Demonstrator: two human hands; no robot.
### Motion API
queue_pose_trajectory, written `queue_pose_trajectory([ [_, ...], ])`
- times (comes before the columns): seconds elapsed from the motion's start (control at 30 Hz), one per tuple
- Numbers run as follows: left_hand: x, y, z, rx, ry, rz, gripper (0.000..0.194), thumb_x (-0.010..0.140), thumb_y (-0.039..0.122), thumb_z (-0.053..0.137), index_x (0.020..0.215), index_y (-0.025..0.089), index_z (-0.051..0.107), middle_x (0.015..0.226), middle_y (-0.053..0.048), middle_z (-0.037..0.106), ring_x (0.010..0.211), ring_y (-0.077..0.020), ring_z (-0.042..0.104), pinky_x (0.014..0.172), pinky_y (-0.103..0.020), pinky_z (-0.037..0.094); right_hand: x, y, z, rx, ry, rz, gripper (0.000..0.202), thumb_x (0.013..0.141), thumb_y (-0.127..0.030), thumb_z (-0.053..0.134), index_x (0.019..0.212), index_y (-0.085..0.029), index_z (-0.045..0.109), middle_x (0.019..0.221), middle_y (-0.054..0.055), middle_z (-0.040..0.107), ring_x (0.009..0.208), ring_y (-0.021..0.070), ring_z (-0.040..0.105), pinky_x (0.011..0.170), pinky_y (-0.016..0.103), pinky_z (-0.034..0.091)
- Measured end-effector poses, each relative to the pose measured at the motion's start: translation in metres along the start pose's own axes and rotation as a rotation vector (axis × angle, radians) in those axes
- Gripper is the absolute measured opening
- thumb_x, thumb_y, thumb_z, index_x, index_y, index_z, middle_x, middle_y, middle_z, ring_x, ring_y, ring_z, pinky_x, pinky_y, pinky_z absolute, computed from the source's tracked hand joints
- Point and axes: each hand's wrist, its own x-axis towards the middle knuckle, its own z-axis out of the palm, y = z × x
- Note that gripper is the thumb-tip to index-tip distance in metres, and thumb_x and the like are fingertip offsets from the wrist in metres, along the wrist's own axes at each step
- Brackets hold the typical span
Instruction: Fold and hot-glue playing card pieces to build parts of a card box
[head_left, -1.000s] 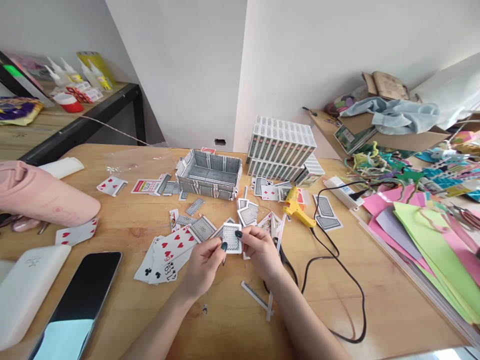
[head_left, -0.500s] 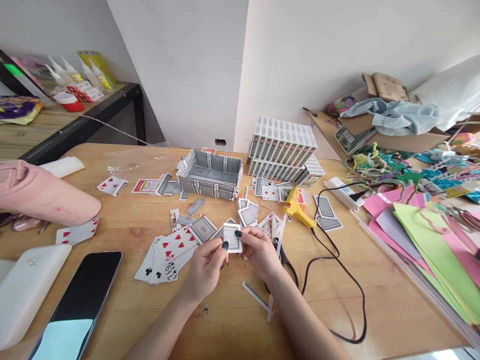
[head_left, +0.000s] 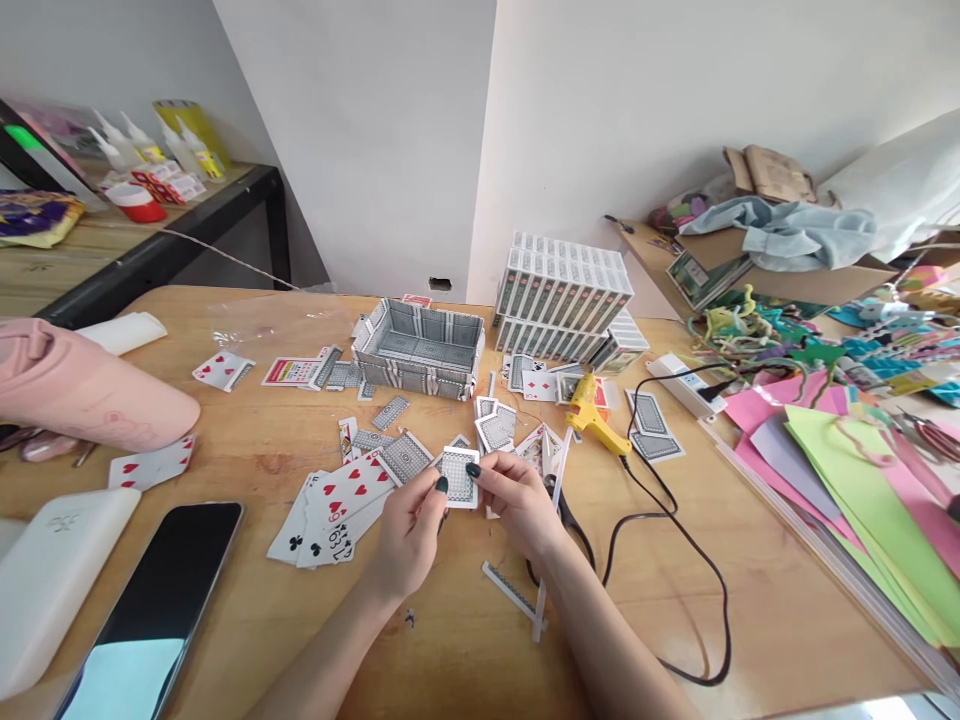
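Note:
A grey-patterned card piece [head_left: 458,474] is held between both hands above the table. My left hand [head_left: 409,530] pinches its left edge, with the thumb on the face. My right hand [head_left: 517,500] pinches the right side. Beyond them stands an open box made of grey-backed cards [head_left: 420,350]. Loose playing cards [head_left: 349,490] lie left of my left hand, some face up, and more cards [head_left: 496,428] lie just behind my right hand. Black-handled scissors [head_left: 576,525] are partly hidden by my right hand.
A yellow glue gun [head_left: 596,415] with a black cord lies at the right. Card packs [head_left: 562,290] are stacked at the back. A phone [head_left: 154,600], white case [head_left: 60,580] and pink bag [head_left: 97,390] are at left. Coloured paper [head_left: 855,500] lies far right.
The card piece and my left hand have shifted slightly left, and the left thumb now sits nearer the card's left edge. Both hands still grip it.

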Motion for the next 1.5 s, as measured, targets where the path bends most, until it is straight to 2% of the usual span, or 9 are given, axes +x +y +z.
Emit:
queue_pose_trajectory([
  [0.07, 0.002, -0.003, -0.003, 0.113, 0.004, 0.056, 0.028, 0.084, 0.023, 0.034, 0.059, 0.022, 0.022, 0.053, 0.006, 0.025, 0.048, -0.01, 0.027, 0.046, -0.024, 0.024, -0.001, -0.001, 0.0, -0.09, 0.003, -0.06, 0.018, 0.071, -0.035, 0.068, 0.074, -0.018, 0.063, 0.062, 0.0, 0.06, 0.056, 0.0113, 0.053, 0.054, 0.024, 0.041],
  [0.13, 0.005, -0.005, -0.007, 0.274, -0.033, 0.17, 0.028, 0.084, 0.02, 0.036, 0.059, 0.021, 0.023, 0.054, 0.006, 0.027, 0.049, -0.01, 0.029, 0.048, -0.023, 0.025, -0.003, -0.004, 0.001, -0.23, -0.004, -0.202, 0.027, 0.074, -0.031, 0.066, 0.099, -0.022, 0.063, 0.088, 0.004, 0.066, 0.078, 0.016, 0.059, 0.067, 0.027, 0.047],
  [0.23, 0.008, -0.007, -0.013, 0.544, -0.09, 0.367, 0.026, 0.084, 0.016, 0.037, 0.059, 0.02, 0.031, 0.057, 0.004, 0.036, 0.054, -0.0116, 0.036, 0.052, -0.024, 0.029, -0.008, -0.008, 0.002, -0.527, -0.051, -0.457, 0.043, 0.078, -0.022, 0.059, 0.121, -0.027, 0.054, 0.118, 0.007, 0.058, 0.106, 0.0199, 0.053, 0.087, 0.033, 0.044],
  [0.4, 0.01, -0.007, -0.018, 0.647, 0.029, 0.523, 0.017, 0.084, 0.013, 0.042, 0.077, 0.019, 0.056, 0.073, -0.003, 0.058, 0.071, -0.0155, 0.053, 0.064, -0.027, 0.042, -0.009, -0.011, 0.0, -0.818, 0.083, -0.664, 0.018, 0.082, -0.018, 0.055, 0.094, -0.024, 0.066, 0.09, 0.006, 0.066, 0.087, 0.0202, 0.058, 0.081, 0.035, 0.044],
  [0.5, 0.011, -0.006, -0.019, 0.539, 0.134, 0.572, 0.016, 0.084, 0.014, 0.047, 0.092, 0.02, 0.06, 0.085, -0.006, 0.064, 0.08, -0.0165, 0.059, 0.074, -0.029, 0.047, -0.008, -0.011, 0.0, -0.837, 0.093, -0.689, 0.01, 0.082, -0.019, 0.055, 0.082, -0.024, 0.065, 0.079, 0.005, 0.065, 0.078, 0.0199, 0.057, 0.074, 0.035, 0.045],
  [0.6, 0.011, -0.003, -0.019, 0.459, 0.172, 0.586, 0.015, 0.083, 0.014, 0.05, 0.089, 0.02, 0.063, 0.081, -0.005, 0.067, 0.078, -0.0161, 0.061, 0.073, -0.029, 0.049, -0.008, -0.01, 0.001, -0.832, 0.062, -0.71, 0.009, 0.082, -0.02, 0.055, 0.082, -0.023, 0.064, 0.077, 0.005, 0.064, 0.075, 0.0193, 0.057, 0.071, 0.034, 0.045],
  [0.83, 0.007, 0.001, -0.021, 0.404, 0.174, 0.634, 0.018, 0.08, 0.008, 0.054, 0.089, 0.02, 0.065, 0.081, -0.004, 0.069, 0.079, -0.0151, 0.063, 0.074, -0.029, 0.051, -0.014, -0.013, 0.004, -0.744, 0.041, -0.591, 0.008, 0.078, -0.019, 0.058, 0.077, -0.022, 0.065, 0.07, 0.003, 0.064, 0.061, 0.0151, 0.056, 0.059, 0.028, 0.044],
  [1.17, 0.009, 0.0, -0.021, 0.344, 0.125, 0.563, 0.016, 0.081, 0.01, 0.053, 0.087, 0.018, 0.065, 0.081, -0.004, 0.068, 0.077, -0.0142, 0.063, 0.07, -0.025, 0.051, -0.017, -0.015, 0.003, -0.731, 0.059, -0.441, 0.013, 0.072, -0.012, 0.056, 0.08, -0.018, 0.065, 0.073, 0.004, 0.067, 0.064, 0.0154, 0.06, 0.063, 0.028, 0.047],
  [1.5, 0.008, 0.003, -0.015, 0.372, 0.135, 0.645, 0.019, 0.078, 0.008, 0.054, 0.089, 0.018, 0.065, 0.08, -0.004, 0.068, 0.074, -0.0134, 0.063, 0.069, -0.026, 0.052, -0.012, -0.008, -0.001, -0.747, 0.137, -0.514, 0.008, 0.077, -0.019, 0.058, 0.074, -0.019, 0.065, 0.07, 0.002, 0.068, 0.064, 0.0145, 0.062, 0.063, 0.026, 0.05],
])
